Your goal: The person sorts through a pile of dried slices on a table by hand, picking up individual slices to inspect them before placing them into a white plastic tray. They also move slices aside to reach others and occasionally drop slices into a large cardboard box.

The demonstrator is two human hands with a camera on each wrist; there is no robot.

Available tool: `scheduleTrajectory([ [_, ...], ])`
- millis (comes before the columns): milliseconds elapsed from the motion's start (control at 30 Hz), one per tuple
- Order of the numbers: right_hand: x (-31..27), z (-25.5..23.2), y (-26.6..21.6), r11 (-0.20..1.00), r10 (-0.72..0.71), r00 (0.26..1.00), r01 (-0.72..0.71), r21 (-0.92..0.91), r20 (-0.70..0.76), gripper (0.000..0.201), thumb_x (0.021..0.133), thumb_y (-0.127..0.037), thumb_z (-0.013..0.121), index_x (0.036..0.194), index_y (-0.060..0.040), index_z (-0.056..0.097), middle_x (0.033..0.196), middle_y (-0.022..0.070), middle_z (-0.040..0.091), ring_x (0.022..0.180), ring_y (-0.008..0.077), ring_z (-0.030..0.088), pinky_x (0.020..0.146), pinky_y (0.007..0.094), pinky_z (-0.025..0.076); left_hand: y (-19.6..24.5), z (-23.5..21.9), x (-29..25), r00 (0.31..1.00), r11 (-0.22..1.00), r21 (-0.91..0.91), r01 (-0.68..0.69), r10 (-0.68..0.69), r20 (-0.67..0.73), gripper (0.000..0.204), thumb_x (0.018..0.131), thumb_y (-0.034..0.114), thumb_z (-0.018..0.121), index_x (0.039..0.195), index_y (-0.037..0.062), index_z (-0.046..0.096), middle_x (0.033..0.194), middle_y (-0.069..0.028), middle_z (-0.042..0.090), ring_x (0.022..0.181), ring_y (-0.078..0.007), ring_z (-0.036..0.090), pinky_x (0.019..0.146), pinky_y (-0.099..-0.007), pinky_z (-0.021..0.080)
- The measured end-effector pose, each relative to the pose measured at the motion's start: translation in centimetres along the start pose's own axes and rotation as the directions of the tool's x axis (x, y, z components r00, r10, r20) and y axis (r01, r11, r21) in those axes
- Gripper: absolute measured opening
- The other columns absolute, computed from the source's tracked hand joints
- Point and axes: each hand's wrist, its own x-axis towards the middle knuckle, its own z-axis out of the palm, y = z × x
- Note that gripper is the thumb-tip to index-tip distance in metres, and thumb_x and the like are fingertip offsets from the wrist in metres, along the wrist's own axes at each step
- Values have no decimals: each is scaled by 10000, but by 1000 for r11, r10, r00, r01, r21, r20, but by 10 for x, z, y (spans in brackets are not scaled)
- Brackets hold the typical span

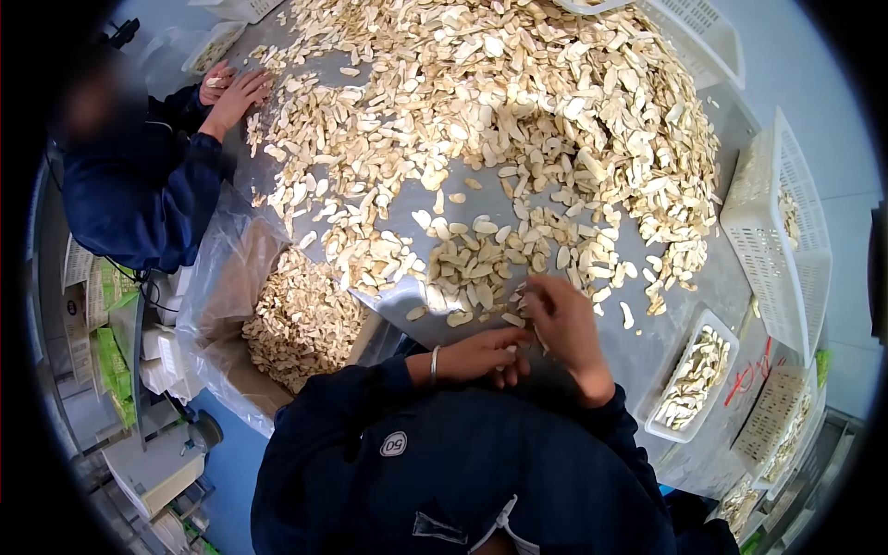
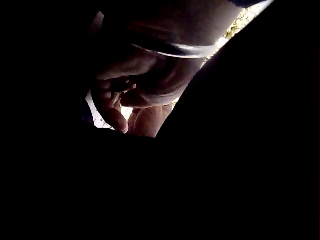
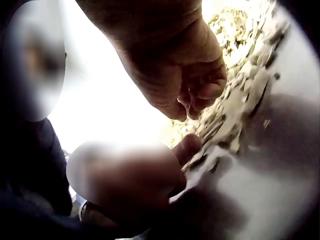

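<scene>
Pale, flat dried slices (image 1: 467, 264) lie in a loose patch on the grey metal table, just beyond my hands. My right hand (image 1: 566, 324) hovers at the near edge of this patch. Its fingers curl in toward the palm in the right wrist view, and no slice shows among them. Lower and to the left, my left hand (image 1: 481, 356), with a silvery bangle (image 2: 175, 50) at the wrist, has bent fingers close to the right hand's fingertips. Shadow darkens it in the left wrist view, so I cannot tell whether it holds a slice.
A large heap of slices (image 1: 444, 83) covers the far table. At left, a plastic-lined box (image 1: 254, 365) holds smaller pieces. A white tray (image 1: 659, 418) of slices sits at right, near white perforated baskets (image 1: 763, 227) and red-handled scissors (image 1: 740, 384). Another person's hands (image 1: 236, 97) touch slices.
</scene>
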Motion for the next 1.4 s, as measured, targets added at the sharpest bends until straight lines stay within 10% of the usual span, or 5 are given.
scheduleTrajectory([
  [267, 21, -32, 37, 806, -269, 924, 61, -589, -271, 359, 789, -57, 720, 1144, -35, 665, 1225, 170, 607, 1144, 394, 557, 950, 435, 470, 29, 4, 19, 961, 965, -156, -211, 176, -212, 697, 1036, 170, 453, 1606, 84, 62, 1086, -119, 651, 850, -161, 624, 733, -303, 510],
  [567, 28, -48, 37, 950, -161, 958, 85, -299, -237, 264, 829, -12, 662, 1092, -19, 682, 1040, 171, 687, 974, 382, 615, 860, 438, 506, 36, -51, -11, 717, 785, -211, -583, 376, -587, 463, 1004, 162, 504, 1442, 44, 410, 929, -80, 611, 744, -141, 552, 654, -287, 457],
  [833, 71, -63, 64, 874, -269, 915, 101, -476, -300, 244, 835, -29, 641, 1073, -47, 696, 1018, 137, 665, 941, 363, 606, 809, 418, 507, 30, -32, -10, 885, 875, -289, -389, 268, -380, 314, 1019, 182, 523, 1301, 44, 530, 936, -54, 636, 761, -128, 589, 653, -265, 474],
  [967, 59, -63, 47, 988, -22, 998, 13, -156, -51, 138, 833, -56, 678, 961, -7, 699, 869, 141, 659, 784, 323, 639, 711, 386, 527, 22, -10, 8, 989, 982, -143, -124, 111, -98, 347, 1033, 184, 507, 1354, 52, 496, 1007, -56, 640, 807, -116, 602, 684, -249, 485],
  [1400, 63, -88, 91, 950, -24, 956, -70, -305, -293, 222, 827, -78, 696, 1040, -29, 659, 928, 178, 653, 821, 361, 642, 740, 420, 518, 1, -1, 37, 966, 963, -266, 48, 23, 259, 347, 1058, 208, 461, 1370, 58, 470, 1042, -66, 628, 858, -123, 611, 734, -261, 506],
])
